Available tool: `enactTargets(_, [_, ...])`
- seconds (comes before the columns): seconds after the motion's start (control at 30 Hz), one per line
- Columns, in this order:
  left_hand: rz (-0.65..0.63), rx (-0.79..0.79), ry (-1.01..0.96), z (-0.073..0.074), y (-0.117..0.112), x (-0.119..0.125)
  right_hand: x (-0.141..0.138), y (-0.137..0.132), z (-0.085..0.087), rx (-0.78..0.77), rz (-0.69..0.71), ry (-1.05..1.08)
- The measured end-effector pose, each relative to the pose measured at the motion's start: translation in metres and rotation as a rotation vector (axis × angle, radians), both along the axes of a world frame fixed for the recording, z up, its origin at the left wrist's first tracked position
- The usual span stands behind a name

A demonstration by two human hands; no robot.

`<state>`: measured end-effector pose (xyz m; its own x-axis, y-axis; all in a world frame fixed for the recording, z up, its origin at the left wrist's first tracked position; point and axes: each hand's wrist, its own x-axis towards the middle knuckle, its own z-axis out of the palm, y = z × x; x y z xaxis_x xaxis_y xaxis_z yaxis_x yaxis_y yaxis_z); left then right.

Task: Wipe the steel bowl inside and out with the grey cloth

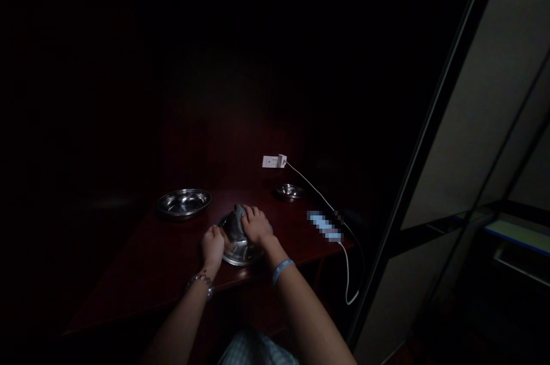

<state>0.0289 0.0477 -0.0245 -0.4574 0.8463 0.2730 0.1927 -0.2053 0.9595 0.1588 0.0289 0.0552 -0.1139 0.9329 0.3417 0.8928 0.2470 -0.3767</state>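
Observation:
A shiny metal bowl (241,252) lies upside down near the front edge of the dark red table. My left hand (212,247) is closed on the bowl's left rim. A grey cloth (238,213) is pressed against the bowl's outer side under my right hand (256,226). The fingers of that hand bend over the cloth, and part of it is hidden beneath them.
A wide metal dish (184,203) stands at the back left of the table (172,256), and a smaller metal bowl (289,192) at the back right. From a wall socket (270,161) a white cable (315,188) hangs toward a blurred-out device (325,226) on the right.

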Motion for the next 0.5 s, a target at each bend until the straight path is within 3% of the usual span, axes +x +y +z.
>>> enactTargets(0.27, [0.010, -0.077, 0.011, 0.008, -0.004, 0.001, 0.024, -0.038, -0.040, 0.099, 0.011, 0.196])
enactTargets(0.4, [0.002, -0.069, 0.022, 0.006, -0.002, 0.001, 0.012, -0.066, -0.053, 0.187, 0.027, 0.059])
enactTargets(0.5, [0.004, -0.044, 0.053, 0.005, -0.001, 0.001, -0.002, -0.074, -0.048, 0.228, 0.084, -0.080])
